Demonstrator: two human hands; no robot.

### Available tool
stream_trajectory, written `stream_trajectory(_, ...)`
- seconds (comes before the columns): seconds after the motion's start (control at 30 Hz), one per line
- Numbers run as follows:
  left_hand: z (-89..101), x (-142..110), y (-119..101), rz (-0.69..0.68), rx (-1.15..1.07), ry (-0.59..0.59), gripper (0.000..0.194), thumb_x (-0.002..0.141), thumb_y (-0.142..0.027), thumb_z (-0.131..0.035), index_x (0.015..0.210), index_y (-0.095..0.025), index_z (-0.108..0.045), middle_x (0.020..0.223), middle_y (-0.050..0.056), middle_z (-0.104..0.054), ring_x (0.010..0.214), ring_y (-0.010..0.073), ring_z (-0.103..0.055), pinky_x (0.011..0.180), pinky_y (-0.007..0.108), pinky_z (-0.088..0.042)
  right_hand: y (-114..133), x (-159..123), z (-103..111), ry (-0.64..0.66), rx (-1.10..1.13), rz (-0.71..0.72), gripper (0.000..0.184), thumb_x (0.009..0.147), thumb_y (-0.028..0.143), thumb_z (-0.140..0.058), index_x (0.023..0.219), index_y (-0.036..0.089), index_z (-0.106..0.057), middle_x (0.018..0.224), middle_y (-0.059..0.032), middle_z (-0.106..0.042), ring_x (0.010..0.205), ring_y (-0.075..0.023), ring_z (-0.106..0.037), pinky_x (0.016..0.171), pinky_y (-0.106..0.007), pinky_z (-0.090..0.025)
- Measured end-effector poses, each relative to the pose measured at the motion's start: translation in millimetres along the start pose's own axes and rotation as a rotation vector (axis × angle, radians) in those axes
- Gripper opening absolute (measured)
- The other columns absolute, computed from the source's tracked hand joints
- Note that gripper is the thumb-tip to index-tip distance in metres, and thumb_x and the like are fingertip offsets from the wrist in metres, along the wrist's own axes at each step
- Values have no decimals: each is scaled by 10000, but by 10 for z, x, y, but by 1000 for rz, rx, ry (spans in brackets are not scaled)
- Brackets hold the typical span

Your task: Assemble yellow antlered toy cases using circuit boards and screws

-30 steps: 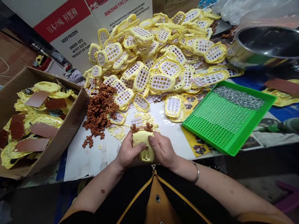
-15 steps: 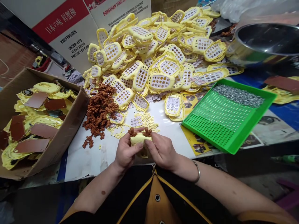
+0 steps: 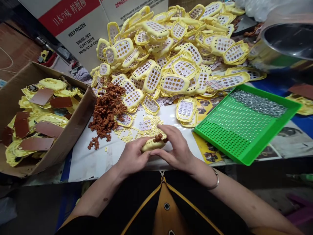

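Observation:
A small yellow toy shell with brown antlers lies flat and low between both hands at the near table edge. My left hand grips its left end with fingers curled. My right hand covers its right end, fingers pressed on top by the antlers. Just beyond lie loose small yellow buttons and a heap of brown antler parts. Behind them rises a big pile of yellow keypad shells.
An open cardboard box at left holds yellow shells and brown circuit boards. A green perforated tray with metal screws along its far side sits at right. A steel pot stands far right. A printed carton stands at the back.
The toy shell has been turned from upright, antlers away, to lying flat. My right hand has shifted over its top. The view has moved slightly left and up.

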State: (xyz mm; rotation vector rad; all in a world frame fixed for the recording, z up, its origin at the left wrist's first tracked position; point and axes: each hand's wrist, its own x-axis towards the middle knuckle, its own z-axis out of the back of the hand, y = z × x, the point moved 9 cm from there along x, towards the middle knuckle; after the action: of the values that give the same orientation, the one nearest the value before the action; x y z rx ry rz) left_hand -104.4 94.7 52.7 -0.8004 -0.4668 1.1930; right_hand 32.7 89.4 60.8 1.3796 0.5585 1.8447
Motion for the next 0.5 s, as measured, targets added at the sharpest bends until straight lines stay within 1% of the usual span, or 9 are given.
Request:
stream_trajectory(0.07,-76,7,-28,-50,116,30,312,805,-205,-577,1101,-222,-674,1029,38,-738,906,201,-675,794,306,-508,-27,-4,-90,70,66,-50,202,850,306,-662,1007,218,-569,808,-27,-627,735,-174,-587,673,-325,-503)
stream_trajectory(0.1,-106,17,-28,-59,165,29,327,803,-182,-550,1103,-227,-671,1035,39,-738,911,203,-676,796,311,-506,-61,-18,-113,61,91,-87,112,855,277,-647,895,221,-559,714,6,-576,662,-151,-545,624,-300,-472)
stream_trajectory(0.17,-153,46,-14,-59,248,29,351,794,-158,-509,1100,-227,-666,1040,44,-736,926,212,-675,802,325,-502,-161,-62,-132,4,118,-170,142,840,256,-641,779,221,-517,652,31,-507,616,-133,-492,590,-282,-431)
stream_trajectory(0.23,-198,79,27,-31,317,64,319,795,-177,-499,1059,-220,-672,998,47,-737,897,222,-673,773,332,-498,-312,-115,-171,-2,165,-289,168,804,288,-671,785,219,-519,672,30,-518,619,-127,-490,587,-276,-428)
stream_trajectory(0.3,-227,97,90,15,343,110,254,804,-230,-520,1001,-222,-680,927,38,-732,837,219,-666,726,324,-489,-453,-162,-232,69,234,-408,223,769,345,-711,860,216,-554,717,23,-566,636,-127,-517,591,-272,-442)
stream_trajectory(0.33,-231,97,118,34,331,121,234,808,-259,-537,988,-227,-682,907,32,-729,818,216,-661,712,318,-485,-487,-175,-254,116,254,-435,249,764,364,-720,897,214,-574,739,16,-589,650,-129,-532,599,-272,-448)
stream_trajectory(0.37,-233,92,137,41,305,120,229,812,-286,-552,992,-231,-682,904,29,-727,812,214,-658,706,315,-482,-495,-180,-264,161,258,-438,256,771,372,-719,927,211,-595,758,8,-607,666,-133,-543,610,-274,-451)
stream_trajectory(0.43,-235,73,138,12,250,91,251,816,-310,-568,1027,-231,-680,929,39,-727,836,222,-657,721,322,-484,-456,-179,-258,219,228,-391,204,808,356,-691,934,208,-628,773,-4,-620,692,-138,-552,624,-277,-448)
stream_trajectory(0.5,-238,46,110,-48,235,42,266,809,-278,-565,1043,-226,-680,940,55,-724,860,234,-654,745,336,-485,-397,-180,-241,213,195,-339,147,836,338,-662,884,204,-630,743,1,-593,680,-136,-540,610,-273,-436)
